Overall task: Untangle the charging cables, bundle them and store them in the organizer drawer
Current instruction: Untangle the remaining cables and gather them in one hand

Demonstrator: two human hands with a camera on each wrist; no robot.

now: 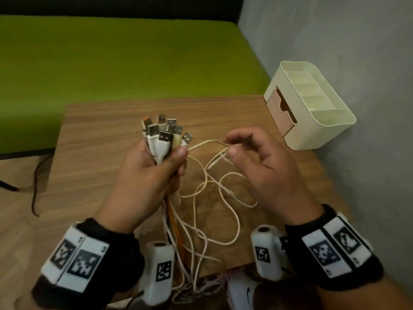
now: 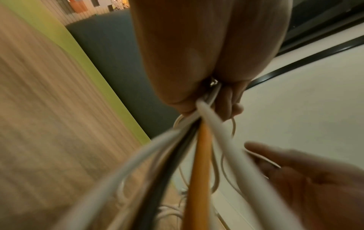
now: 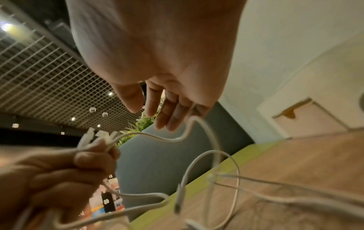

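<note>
My left hand (image 1: 165, 162) grips a bunch of charging cables just below their USB plugs (image 1: 162, 133), which fan upward. White, black and orange cords (image 2: 201, 163) hang from that fist (image 2: 197, 70) and trail off the table's near edge. A thin white cable (image 1: 207, 143) arcs from the bunch to my right hand (image 1: 232, 145), whose fingers (image 3: 163, 112) are relaxed and spread, with the cable's bend touching them. Loose white loops (image 1: 225, 198) lie on the table between the hands. The cream organizer (image 1: 328, 121) stands at the far right, its pink drawer (image 1: 281, 113) facing me.
The wooden table (image 1: 100, 153) is small, with a grey wall (image 1: 357, 52) close on the right. A green bench (image 1: 111, 59) lies beyond it. A black cord (image 1: 36, 182) runs on the floor at left. A white shoe (image 1: 241, 289) shows below the near edge.
</note>
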